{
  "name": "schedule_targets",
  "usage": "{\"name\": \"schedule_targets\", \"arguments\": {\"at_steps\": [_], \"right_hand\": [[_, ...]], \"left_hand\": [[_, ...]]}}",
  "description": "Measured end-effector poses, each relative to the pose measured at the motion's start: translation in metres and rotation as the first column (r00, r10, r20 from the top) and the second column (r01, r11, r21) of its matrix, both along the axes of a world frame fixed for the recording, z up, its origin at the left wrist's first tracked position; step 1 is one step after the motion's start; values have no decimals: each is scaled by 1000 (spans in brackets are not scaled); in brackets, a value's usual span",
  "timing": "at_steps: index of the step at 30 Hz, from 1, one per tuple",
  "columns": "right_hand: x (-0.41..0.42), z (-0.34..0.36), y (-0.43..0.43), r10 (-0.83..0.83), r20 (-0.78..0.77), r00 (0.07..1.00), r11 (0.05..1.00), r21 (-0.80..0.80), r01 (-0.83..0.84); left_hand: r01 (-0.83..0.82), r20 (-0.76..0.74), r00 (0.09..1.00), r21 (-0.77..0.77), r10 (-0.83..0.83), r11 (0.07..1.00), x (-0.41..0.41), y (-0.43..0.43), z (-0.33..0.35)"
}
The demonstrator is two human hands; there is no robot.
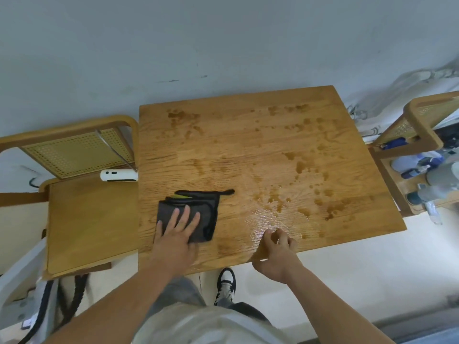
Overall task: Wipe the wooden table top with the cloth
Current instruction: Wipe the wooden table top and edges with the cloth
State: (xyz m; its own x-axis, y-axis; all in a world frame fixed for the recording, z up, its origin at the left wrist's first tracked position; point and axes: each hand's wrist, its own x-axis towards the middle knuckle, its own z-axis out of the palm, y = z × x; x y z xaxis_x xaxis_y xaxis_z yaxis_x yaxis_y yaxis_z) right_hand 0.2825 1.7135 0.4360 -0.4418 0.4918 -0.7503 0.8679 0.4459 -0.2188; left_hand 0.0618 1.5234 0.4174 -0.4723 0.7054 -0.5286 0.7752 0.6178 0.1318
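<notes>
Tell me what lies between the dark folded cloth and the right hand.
Head view: nothing but bare, wet-glossy wooden table top between the dark grey folded cloth and the right hand.

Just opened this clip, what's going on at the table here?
A person stands at the wooden table top and presses the left hand flat on a folded dark cloth near the near-left corner. The right hand sits at the near edge with its fingers curled; whether it grips the edge is unclear. Wet patches are scattered over the far and right parts of the top, so most of the wiping looks undone.
</notes>
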Motion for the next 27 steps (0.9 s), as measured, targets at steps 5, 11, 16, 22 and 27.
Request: {"name": "schedule_targets", "arguments": {"at_steps": [5,11,16,22,27], "right_hand": [[-13,8,1,-136,-99,986,990,25,139],[-53,23,-13,15,-390,921,995,99,26],[-82,20,-34,173,-466,868,979,-17,-203],[-93,9,-25,228,-291,929,974,72,-217],[-116,7,-51,546,-156,823,806,369,-464]], "left_hand": [[99,30,994,68,-102,993,67,1,-8],[241,56,969,1,-241,970,22,22,1],[61,202,973,232,-109,971,23,10,10],[-184,160,976,267,145,946,-11,-32,15],[-229,171,967,263,188,937,-19,-36,18]]}}
